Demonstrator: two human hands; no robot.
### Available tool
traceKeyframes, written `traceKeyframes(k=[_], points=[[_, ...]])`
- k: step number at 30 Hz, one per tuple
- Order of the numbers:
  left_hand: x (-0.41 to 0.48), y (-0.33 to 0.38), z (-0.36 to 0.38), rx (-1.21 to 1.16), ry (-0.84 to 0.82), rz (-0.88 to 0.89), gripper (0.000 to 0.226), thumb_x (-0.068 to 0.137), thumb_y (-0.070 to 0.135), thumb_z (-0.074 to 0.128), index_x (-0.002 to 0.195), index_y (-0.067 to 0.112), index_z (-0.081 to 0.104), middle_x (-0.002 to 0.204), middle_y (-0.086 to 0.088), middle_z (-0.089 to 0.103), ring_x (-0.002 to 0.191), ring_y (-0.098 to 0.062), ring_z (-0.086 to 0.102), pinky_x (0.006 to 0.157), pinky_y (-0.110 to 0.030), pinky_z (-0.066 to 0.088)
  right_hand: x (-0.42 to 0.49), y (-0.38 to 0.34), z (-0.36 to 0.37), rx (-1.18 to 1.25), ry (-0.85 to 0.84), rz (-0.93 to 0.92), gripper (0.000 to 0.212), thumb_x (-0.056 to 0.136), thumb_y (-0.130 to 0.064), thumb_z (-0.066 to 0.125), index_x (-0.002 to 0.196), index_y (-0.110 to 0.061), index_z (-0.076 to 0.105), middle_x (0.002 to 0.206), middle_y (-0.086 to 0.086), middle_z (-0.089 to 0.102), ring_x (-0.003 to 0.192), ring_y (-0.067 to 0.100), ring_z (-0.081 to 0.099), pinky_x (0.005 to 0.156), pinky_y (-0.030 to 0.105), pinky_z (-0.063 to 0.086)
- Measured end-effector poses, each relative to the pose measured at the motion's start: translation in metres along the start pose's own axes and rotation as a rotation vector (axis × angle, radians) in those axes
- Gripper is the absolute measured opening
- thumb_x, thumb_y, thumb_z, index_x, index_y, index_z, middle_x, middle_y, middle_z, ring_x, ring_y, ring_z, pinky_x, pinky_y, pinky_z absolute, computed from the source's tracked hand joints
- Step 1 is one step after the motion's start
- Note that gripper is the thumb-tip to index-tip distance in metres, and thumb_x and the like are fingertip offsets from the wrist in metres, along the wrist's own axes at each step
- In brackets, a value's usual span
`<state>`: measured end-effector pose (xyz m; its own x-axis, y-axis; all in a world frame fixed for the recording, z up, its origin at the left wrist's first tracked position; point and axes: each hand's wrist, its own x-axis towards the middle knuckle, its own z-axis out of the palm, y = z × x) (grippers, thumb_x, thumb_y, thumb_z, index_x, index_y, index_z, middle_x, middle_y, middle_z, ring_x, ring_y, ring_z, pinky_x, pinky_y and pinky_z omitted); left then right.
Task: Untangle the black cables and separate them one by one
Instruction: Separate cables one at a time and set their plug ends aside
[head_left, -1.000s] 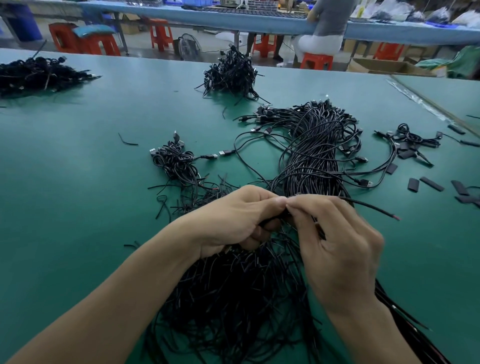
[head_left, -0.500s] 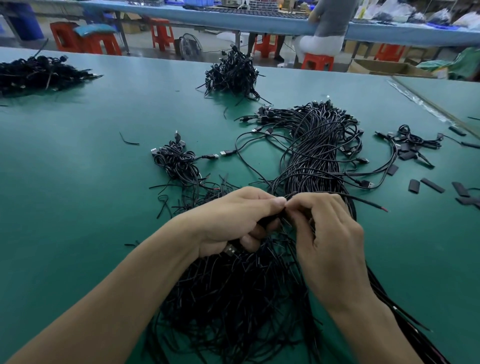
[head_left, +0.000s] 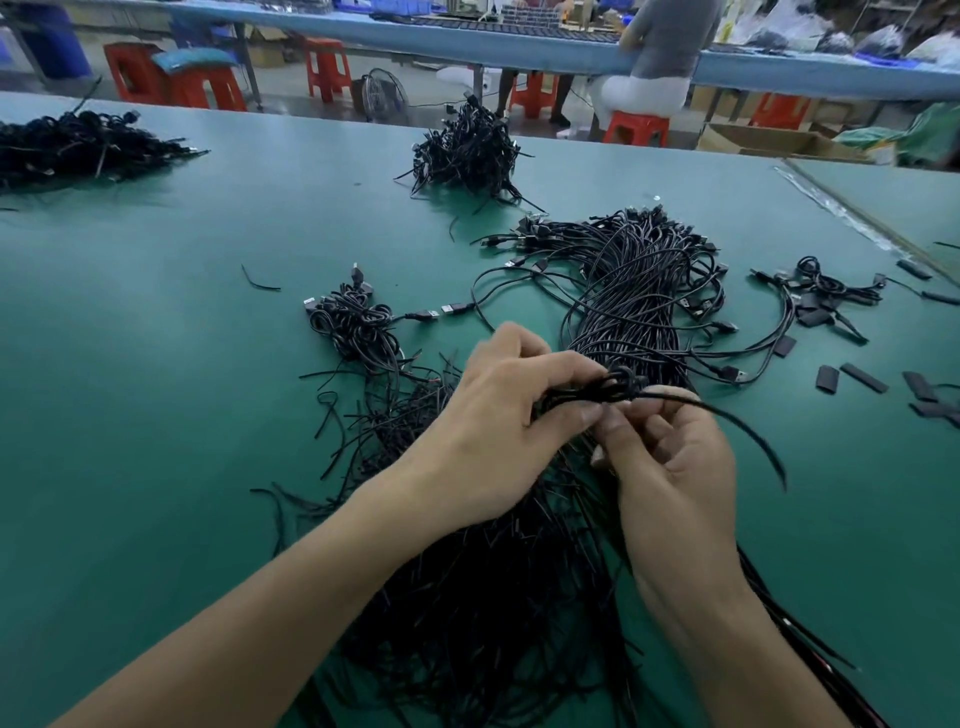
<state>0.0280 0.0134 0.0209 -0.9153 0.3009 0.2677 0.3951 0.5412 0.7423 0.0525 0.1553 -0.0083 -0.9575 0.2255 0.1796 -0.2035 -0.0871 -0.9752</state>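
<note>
- Plainly mid-step: the left hand (head_left: 493, 431) has its grip closed round a knot (head_left: 621, 385) of black cables, raised just above the green bench (head_left: 156, 389), probably to steady the tangle.
- The right hand (head_left: 675, 467) has fingers curled, pinching a single cable (head_left: 727, 415) just beside the knot. Its free end arcs out to the right, seemingly ready to be drawn clear.
- Under both wrists lies a loose mass of cable ends (head_left: 493, 597); the main bundle (head_left: 639, 291) sits just beyond the hands, feeding the knot.
</note>
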Motion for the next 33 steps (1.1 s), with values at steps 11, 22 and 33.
traceKeyframes(k=[11, 22, 33], points=[[-0.005, 0.014, -0.004, 0.068, 0.009, 0.171, 0.026, 0.096, 0.020, 0.048, 0.107, 0.032, 0.068, 0.087, 0.008, 0.066, 0.082, -0.008, 0.060, 0.074, -0.026, 0.048, 0.008, 0.004, -0.005, 0.614, -0.136, 0.246, 0.018, 0.074, -0.003, 0.061, 0.084, -0.014, 0.051, 0.076, 0.007, 0.065, 0.063, 0.014, 0.061, 0.061, 0.021, 0.055], [-0.001, 0.008, -0.014, -0.111, 0.049, 0.111, 0.052, 0.083, 0.021, 0.080, 0.113, 0.046, 0.046, 0.091, 0.018, 0.069, 0.060, -0.003, 0.052, 0.059, -0.015, 0.043, 0.002, 0.003, -0.003, 0.498, -0.221, 0.259, 0.018, 0.078, -0.008, 0.067, 0.081, -0.016, 0.051, 0.075, 0.002, 0.062, 0.062, 0.011, 0.055, 0.065, 0.019, 0.054], [0.002, 0.005, -0.019, 0.065, 0.085, 0.265, 0.031, 0.080, 0.000, 0.073, 0.080, 0.031, 0.075, 0.092, 0.016, 0.057, 0.090, -0.008, 0.051, 0.080, -0.015, 0.035, 0.003, -0.001, -0.003, 0.573, -0.216, 0.329, 0.014, 0.076, -0.010, 0.068, 0.076, -0.020, 0.059, 0.078, 0.005, 0.062, 0.069, 0.014, 0.057, 0.064, 0.022, 0.053]])
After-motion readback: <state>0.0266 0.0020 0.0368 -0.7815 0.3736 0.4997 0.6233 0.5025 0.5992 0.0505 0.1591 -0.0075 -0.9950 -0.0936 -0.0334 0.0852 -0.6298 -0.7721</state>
